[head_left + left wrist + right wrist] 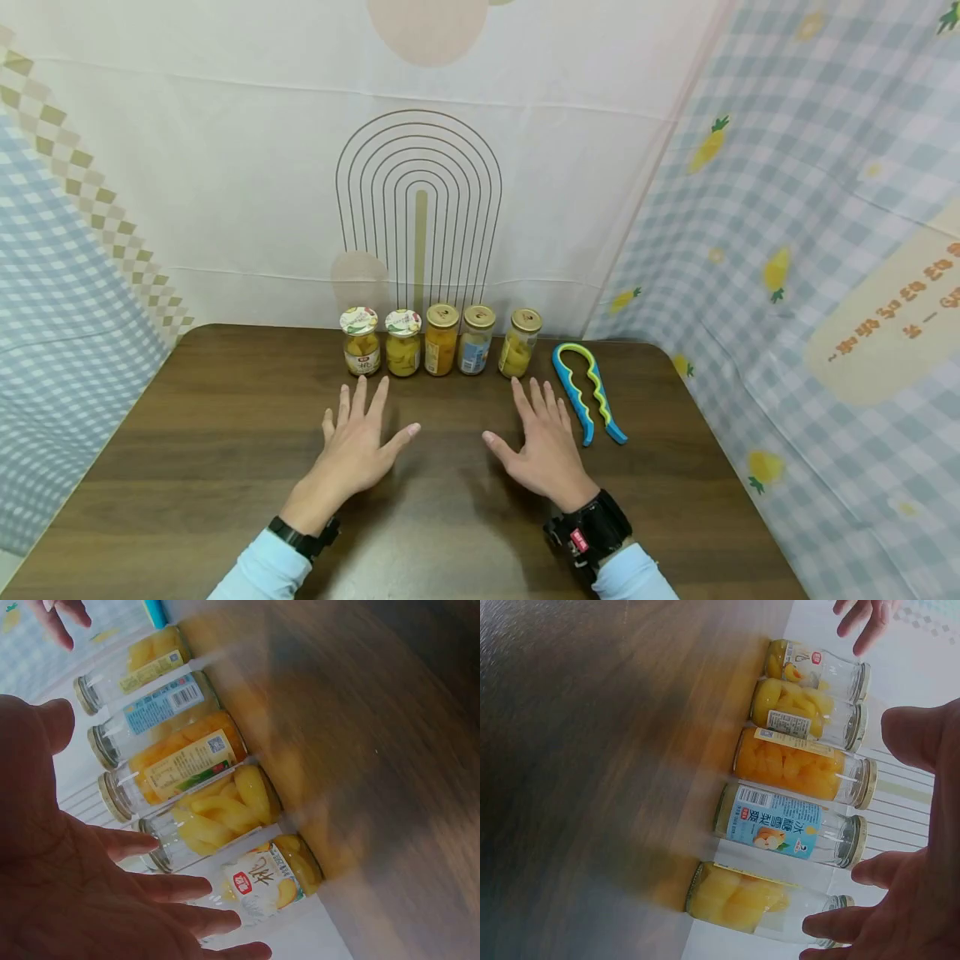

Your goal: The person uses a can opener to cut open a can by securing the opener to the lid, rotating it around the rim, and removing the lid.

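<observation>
Several glass jars of fruit stand upright in a row at the table's back. From the left in the head view come a peach-label jar (362,343) and a jar of yellow pieces (403,345), both with white patterned lids. Gold lids top the orange fruit jar (441,340), the blue-label jar (476,340) and the pale yellow fruit jar (519,343). My left hand (352,446), fingers spread and holding nothing, is in front of the two leftmost jars. My right hand (546,450) is likewise spread and empty, its fingertips near the rightmost jar.
A blue and green jar opener (588,392) lies on the brown wooden table (225,433), right of the jars. Behind the row hangs a white patterned cloth (247,192). Blue checked cloth (750,292) borders the right side, and another the left.
</observation>
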A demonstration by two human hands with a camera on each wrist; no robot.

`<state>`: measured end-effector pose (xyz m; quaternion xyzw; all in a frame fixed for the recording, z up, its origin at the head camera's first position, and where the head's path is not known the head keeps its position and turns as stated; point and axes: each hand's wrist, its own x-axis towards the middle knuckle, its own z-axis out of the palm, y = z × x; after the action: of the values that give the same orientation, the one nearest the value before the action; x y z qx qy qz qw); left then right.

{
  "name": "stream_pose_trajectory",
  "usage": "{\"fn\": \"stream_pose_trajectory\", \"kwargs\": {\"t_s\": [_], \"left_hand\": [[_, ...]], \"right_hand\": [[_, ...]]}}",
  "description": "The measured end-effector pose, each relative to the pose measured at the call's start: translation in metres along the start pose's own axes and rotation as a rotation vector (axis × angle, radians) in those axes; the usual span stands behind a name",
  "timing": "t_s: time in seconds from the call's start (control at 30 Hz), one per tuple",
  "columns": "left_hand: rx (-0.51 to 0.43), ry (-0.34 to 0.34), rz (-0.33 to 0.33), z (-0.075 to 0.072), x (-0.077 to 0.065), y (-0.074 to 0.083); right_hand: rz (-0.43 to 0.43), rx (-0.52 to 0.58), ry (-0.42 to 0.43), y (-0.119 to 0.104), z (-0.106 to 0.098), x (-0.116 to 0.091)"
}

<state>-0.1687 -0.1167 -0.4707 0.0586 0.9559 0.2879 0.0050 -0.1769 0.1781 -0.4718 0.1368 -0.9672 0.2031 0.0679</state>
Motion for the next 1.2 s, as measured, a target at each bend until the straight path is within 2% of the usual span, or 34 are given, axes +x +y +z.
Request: {"fn": "stream_pose_trajectory", "kwargs": {"t_s": [0.27,0.57,0.73,1.0,1.2], "left_hand": [[-0.045,0.06,-0.028,-0.006,0.008,-0.009],[-0.192,0.24,-0.192,-0.02,0.029,-0.023],[-0.231,0.29,-0.237,-0.025,0.048,-0.031],[-0.348,0.272,-0.259,-0.024,0.077,-0.045],[-0.492,0.232,-0.211,-0.018,0.092,-0.061]], "right_hand": [[0.004,0.023,0.017,0.004,-0.001,-0.001],[0.001,0.03,0.072,0.015,-0.003,-0.004],[0.008,0.02,0.078,0.022,-0.005,-0.007],[0.004,0.002,0.085,0.032,-0.006,-0.012],[0.001,-0.005,0.095,0.037,-0.005,-0.014]]}}
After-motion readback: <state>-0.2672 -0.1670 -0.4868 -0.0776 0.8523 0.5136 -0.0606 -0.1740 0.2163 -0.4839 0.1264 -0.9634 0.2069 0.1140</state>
